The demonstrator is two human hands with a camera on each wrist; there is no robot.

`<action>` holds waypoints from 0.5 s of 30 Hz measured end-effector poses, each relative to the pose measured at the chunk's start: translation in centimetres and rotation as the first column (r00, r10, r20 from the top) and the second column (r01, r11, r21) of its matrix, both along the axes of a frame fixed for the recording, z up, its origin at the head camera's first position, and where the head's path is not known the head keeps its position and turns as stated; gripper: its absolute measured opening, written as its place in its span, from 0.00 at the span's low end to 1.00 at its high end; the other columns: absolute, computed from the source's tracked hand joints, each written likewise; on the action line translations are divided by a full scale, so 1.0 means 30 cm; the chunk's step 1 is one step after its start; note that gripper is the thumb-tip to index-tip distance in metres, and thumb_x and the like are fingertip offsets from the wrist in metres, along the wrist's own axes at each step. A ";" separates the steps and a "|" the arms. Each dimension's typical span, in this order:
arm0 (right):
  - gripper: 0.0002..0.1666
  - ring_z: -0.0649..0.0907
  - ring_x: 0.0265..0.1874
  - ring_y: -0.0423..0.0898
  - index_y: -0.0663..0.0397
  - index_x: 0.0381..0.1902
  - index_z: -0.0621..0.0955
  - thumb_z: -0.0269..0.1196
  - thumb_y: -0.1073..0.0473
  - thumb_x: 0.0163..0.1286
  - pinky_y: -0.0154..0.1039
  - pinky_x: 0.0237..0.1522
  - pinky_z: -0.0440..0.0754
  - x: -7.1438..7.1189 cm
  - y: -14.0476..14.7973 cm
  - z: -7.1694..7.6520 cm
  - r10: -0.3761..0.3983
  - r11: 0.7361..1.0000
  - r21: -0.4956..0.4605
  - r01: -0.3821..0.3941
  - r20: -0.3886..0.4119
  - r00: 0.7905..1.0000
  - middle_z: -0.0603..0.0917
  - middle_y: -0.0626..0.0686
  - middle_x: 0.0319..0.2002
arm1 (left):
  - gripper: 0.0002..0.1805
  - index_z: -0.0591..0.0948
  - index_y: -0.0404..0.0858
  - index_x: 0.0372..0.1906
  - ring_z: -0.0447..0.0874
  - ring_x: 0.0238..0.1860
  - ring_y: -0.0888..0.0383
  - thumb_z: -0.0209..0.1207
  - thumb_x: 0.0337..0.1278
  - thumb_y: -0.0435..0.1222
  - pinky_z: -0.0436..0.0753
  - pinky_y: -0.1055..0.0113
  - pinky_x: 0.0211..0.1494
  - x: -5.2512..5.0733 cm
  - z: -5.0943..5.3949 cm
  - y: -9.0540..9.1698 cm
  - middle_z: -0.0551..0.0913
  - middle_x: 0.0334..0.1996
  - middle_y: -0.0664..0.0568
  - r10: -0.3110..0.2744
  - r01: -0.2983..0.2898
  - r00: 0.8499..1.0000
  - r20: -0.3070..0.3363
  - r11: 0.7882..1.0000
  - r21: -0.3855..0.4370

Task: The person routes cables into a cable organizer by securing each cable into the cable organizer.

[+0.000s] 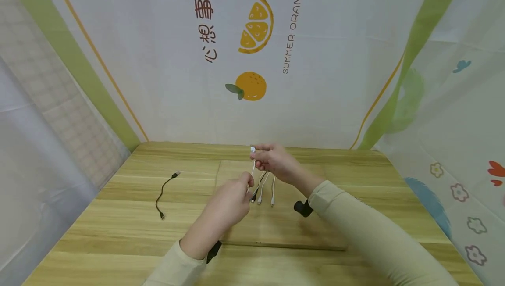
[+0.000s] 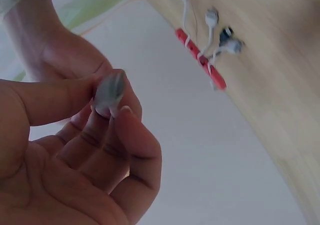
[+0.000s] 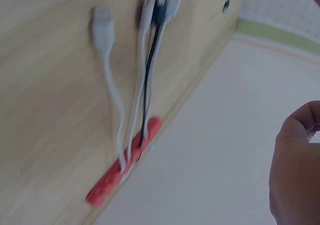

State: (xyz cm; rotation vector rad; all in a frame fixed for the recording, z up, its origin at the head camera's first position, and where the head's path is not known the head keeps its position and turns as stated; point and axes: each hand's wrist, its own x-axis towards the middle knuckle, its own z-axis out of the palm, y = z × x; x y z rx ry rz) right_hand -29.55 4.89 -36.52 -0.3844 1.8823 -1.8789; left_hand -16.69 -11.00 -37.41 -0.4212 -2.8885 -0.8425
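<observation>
A short white cable [image 1: 253, 167] runs between the two hands above the table. My right hand [image 1: 278, 163] pinches its upper white connector [image 1: 252, 149]. Lower down, my left hand [image 1: 232, 198] grips the cable's other end; in the left wrist view a blurred plug [image 2: 111, 91] sits between thumb and fingers. Beyond the hands, several cables pass through a red cable holder [image 3: 122, 165] at the board's far edge, among them a white cable [image 3: 114, 97] and a black cable [image 3: 148, 75]. The right hand hides that holder in the head view.
A short black USB cable [image 1: 159, 194] lies apart at the left of the wooden table [image 1: 118, 233]. Under the hands is a wooden board [image 1: 284, 233]. A printed cloth [image 1: 331, 101] hangs behind the table, with more cloth at both sides.
</observation>
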 end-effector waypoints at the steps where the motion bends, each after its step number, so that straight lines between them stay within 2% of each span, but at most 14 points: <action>1: 0.31 0.78 0.28 0.39 0.65 0.77 0.68 0.59 0.63 0.82 0.31 0.37 0.81 -0.009 0.016 0.003 -0.008 1.000 0.000 0.008 -0.002 1.000 0.83 0.48 0.40 | 0.09 0.77 0.37 0.50 0.72 0.21 0.59 0.63 0.70 0.29 0.70 0.67 0.24 -0.003 -0.004 0.011 0.78 0.23 0.53 -0.007 0.007 1.000 -0.006 1.000 -0.002; 5: 0.29 0.77 0.27 0.38 0.63 0.77 0.69 0.56 0.60 0.84 0.31 0.35 0.81 -0.045 0.079 0.005 -0.047 0.999 0.024 0.047 -0.004 0.999 0.83 0.47 0.40 | 0.12 0.74 0.35 0.52 0.72 0.20 0.58 0.62 0.70 0.28 0.69 0.66 0.22 -0.015 -0.022 0.056 0.78 0.22 0.52 -0.027 0.027 0.999 -0.040 1.000 -0.004; 8: 0.29 0.77 0.29 0.38 0.62 0.79 0.68 0.55 0.59 0.85 0.31 0.34 0.80 -0.070 0.124 0.000 -0.057 0.996 0.072 0.058 -0.020 0.998 0.83 0.47 0.40 | 0.13 0.74 0.34 0.55 0.73 0.21 0.57 0.61 0.70 0.28 0.71 0.65 0.22 -0.034 -0.039 0.092 0.79 0.22 0.50 -0.035 0.034 0.999 -0.030 0.999 -0.008; 12: 0.31 0.79 0.30 0.38 0.66 0.79 0.65 0.54 0.61 0.85 0.30 0.36 0.81 -0.116 0.187 -0.010 0.004 0.985 0.170 0.001 -0.029 1.000 0.81 0.48 0.38 | 0.11 0.79 0.32 0.54 0.74 0.23 0.57 0.60 0.71 0.30 0.73 0.65 0.25 -0.067 -0.059 0.136 0.82 0.25 0.48 -0.043 0.044 0.999 0.023 0.999 -0.022; 15: 0.31 0.80 0.31 0.39 0.67 0.79 0.65 0.53 0.61 0.85 0.31 0.37 0.84 -0.154 0.226 -0.018 0.041 0.973 0.229 -0.038 -0.009 0.999 0.81 0.48 0.37 | 0.06 0.81 0.32 0.47 0.73 0.22 0.58 0.59 0.72 0.30 0.73 0.65 0.24 -0.092 -0.075 0.164 0.83 0.26 0.48 -0.043 0.044 0.999 0.024 0.998 -0.046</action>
